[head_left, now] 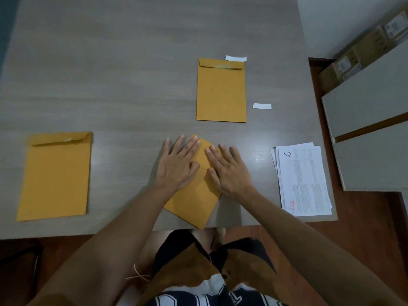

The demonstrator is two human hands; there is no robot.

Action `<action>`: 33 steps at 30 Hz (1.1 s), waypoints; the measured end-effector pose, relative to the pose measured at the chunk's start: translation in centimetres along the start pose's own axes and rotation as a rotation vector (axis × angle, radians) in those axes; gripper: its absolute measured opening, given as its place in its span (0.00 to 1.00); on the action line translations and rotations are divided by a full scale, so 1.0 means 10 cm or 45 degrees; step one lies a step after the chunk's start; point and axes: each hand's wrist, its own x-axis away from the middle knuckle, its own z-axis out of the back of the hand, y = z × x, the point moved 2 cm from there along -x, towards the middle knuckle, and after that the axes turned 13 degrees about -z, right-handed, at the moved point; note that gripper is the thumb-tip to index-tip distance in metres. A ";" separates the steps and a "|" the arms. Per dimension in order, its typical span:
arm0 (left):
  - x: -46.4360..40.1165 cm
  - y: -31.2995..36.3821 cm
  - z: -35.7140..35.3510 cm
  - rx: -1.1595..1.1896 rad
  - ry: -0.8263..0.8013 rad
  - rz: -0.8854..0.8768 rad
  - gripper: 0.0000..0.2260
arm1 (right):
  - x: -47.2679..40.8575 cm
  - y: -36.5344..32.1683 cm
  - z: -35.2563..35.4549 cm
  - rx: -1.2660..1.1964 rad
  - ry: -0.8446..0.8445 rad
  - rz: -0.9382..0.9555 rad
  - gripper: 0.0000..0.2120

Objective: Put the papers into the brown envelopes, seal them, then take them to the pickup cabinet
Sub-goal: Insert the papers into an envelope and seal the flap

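A brown envelope lies tilted at the table's front edge, one corner reaching just past it. My left hand and my right hand both press flat on its upper end, fingers straight. A second brown envelope, flap folded down, lies farther back in the middle. A third brown envelope lies at the left, flap folded down too. A stack of printed papers rests at the table's right front corner.
Two white peel-off strips lie on the grey table: one strip by the far envelope's flap, another strip to its right. Grey cabinets and cardboard boxes stand to the right. A dark chair part sits lower left.
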 end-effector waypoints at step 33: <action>-0.09 0.74 -0.08 0.079 0.081 0.184 0.27 | 0.31 0.55 -0.11 -0.065 0.274 0.110 0.25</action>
